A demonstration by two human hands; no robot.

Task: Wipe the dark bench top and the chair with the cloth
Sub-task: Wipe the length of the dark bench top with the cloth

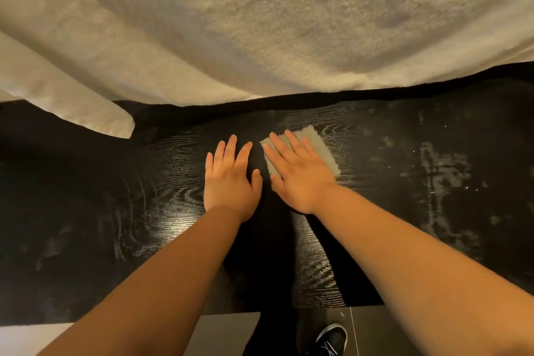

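Note:
The dark bench top point(115, 196) with a wood-grain finish spans the view, with pale smears and streaks on its right part. A small pale folded cloth point(320, 147) lies flat on it near the middle. My right hand point(297, 170) presses on the cloth with straight fingers, covering its left half. My left hand point(229, 176) rests flat on the bare bench just left of the cloth, fingers spread. No chair is in view.
A cream fluffy blanket point(260, 23) hangs over the far side of the bench, one corner point(112, 121) drooping at the left. The bench's near edge point(225, 311) runs along the bottom, with grey floor tiles and a black shoe point(332, 337) below it.

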